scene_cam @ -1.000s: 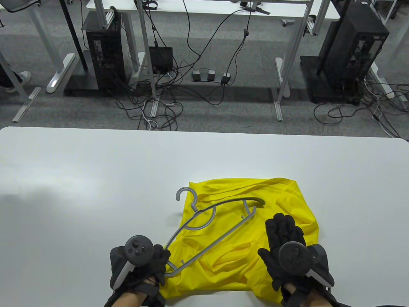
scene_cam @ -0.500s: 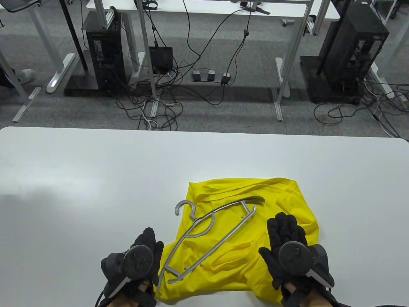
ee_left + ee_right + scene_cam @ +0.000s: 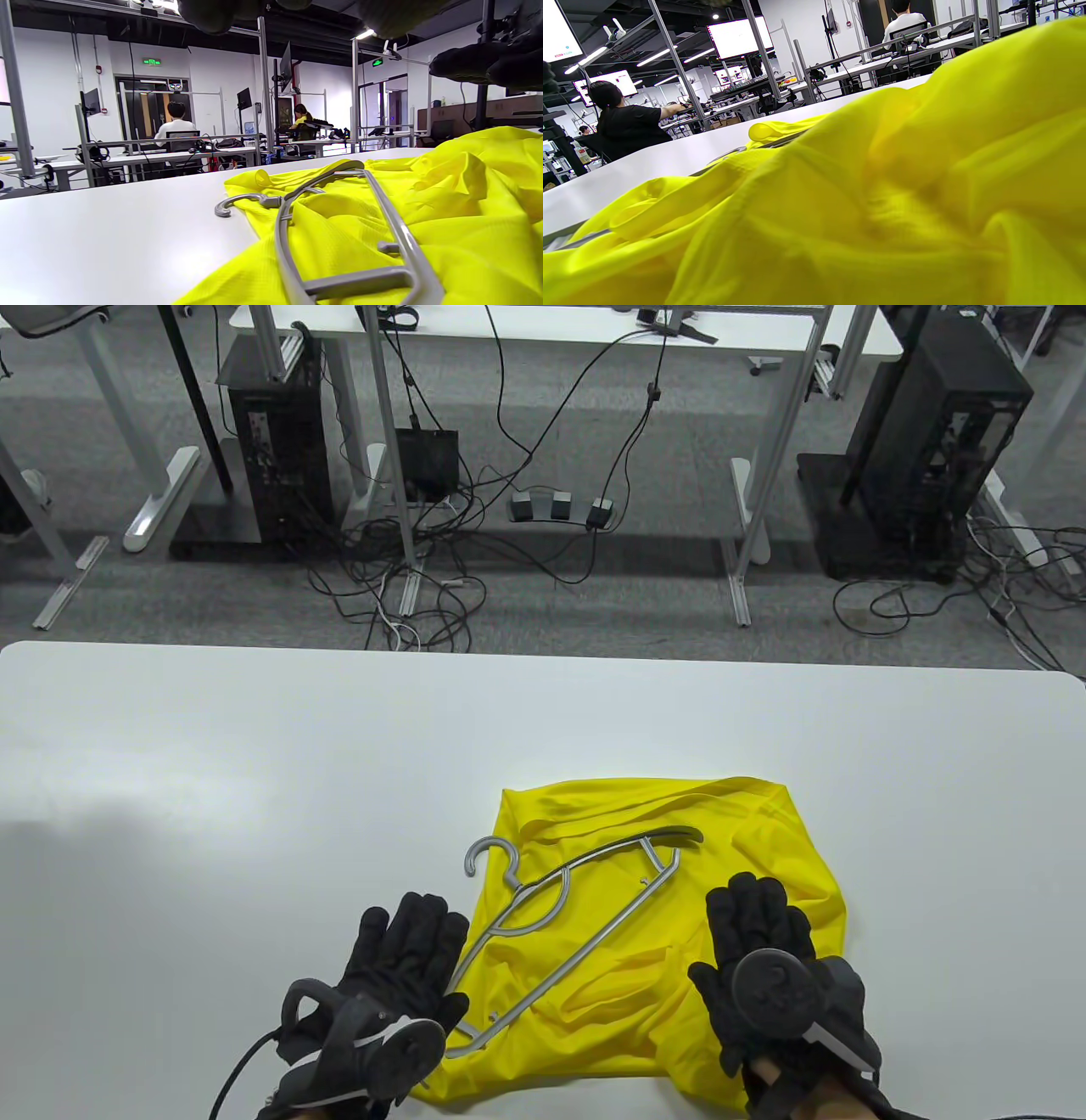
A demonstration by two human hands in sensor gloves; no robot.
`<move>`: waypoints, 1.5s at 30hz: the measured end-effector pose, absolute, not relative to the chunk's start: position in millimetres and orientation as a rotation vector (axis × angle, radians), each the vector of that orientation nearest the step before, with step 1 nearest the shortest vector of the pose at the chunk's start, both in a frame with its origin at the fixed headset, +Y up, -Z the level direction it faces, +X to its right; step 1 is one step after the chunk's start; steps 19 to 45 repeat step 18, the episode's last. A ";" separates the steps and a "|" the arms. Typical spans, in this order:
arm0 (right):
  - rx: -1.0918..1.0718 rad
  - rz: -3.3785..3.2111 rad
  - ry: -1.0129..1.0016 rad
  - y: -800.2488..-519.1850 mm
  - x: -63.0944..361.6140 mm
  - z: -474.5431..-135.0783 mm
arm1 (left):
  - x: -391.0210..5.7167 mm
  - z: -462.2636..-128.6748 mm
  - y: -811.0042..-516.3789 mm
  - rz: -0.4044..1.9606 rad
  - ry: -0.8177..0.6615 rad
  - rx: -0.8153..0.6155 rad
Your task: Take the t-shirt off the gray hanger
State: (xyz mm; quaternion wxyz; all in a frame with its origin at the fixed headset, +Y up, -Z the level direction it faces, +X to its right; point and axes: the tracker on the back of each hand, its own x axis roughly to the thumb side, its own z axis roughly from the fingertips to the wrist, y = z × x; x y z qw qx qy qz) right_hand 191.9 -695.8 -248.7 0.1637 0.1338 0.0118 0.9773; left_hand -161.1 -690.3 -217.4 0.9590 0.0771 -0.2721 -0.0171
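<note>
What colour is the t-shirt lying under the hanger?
Bright yellow, plain with no pattern. The t-shirt shows best in the table view, beneath the gray hanger.

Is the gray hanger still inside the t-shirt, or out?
Out: the whole gray hanger lies on top of the crumpled yellow t-shirt, frame and hook uncovered.

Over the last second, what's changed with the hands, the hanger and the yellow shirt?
The left hand let go of the gray hanger's near end and opened, fingers now spread flat beside it. The released hanger settled slightly toward the person and lies on top of the yellow t-shirt. The right hand stayed pressed flat on the shirt, which did not shift.
</note>
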 end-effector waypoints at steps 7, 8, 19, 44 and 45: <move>0.362 2.782 0.058 -696.7 192.7 -249.0 | -156.0 -218.0 -692.7 -0.050 -0.551 0.136; 0.360 2.784 0.059 -696.6 192.7 -248.9 | -155.4 -218.0 -692.8 -0.051 -0.551 0.135; 0.376 2.798 0.109 -701.5 187.9 -252.9 | -152.9 -217.4 -693.1 -0.067 -0.540 0.125; 0.376 2.798 0.109 -701.5 187.9 -252.9 | -152.9 -217.4 -693.1 -0.067 -0.540 0.125; 0.376 2.798 0.109 -701.5 187.9 -252.9 | -152.9 -217.4 -693.1 -0.067 -0.540 0.125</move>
